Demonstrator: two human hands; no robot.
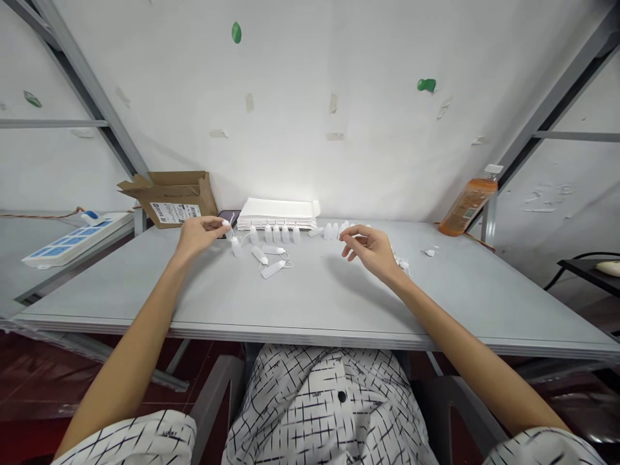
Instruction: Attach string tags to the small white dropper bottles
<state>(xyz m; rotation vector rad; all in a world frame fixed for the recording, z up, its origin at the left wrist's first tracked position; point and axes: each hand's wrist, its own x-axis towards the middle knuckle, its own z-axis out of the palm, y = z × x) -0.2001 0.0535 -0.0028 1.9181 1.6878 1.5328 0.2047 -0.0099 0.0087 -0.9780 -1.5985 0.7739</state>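
Small bottles (pixel 276 234) before paper stack (pixel 278 208), near carton (pixel 177 196).

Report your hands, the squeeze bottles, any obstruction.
Left hand pinching small white piece, likely a cap, by squeeze bottle. Right hand raised, half-curled, grip unclear. Loose bottles lying between hands, possibly in the way.

Your view is bright, with cool, even light that seems to come from above. The wall (pixel 387 161) glows strongest just over the paper stack (pixel 278 208), whose whites nearly wash out. Below your right hand (pixel 371 248), a soft-edged shadow spreads across the tabletop (pixel 310 310), while the floor (pixel 33 381) under it sinks into dimness. You see the small white bottles (pixel 268 234) softly, fine detail lost. Wide-angle distortion makes the metal posts (pixel 87 81) splay outward and stretches your forearms (pixel 143 329) near the edges.
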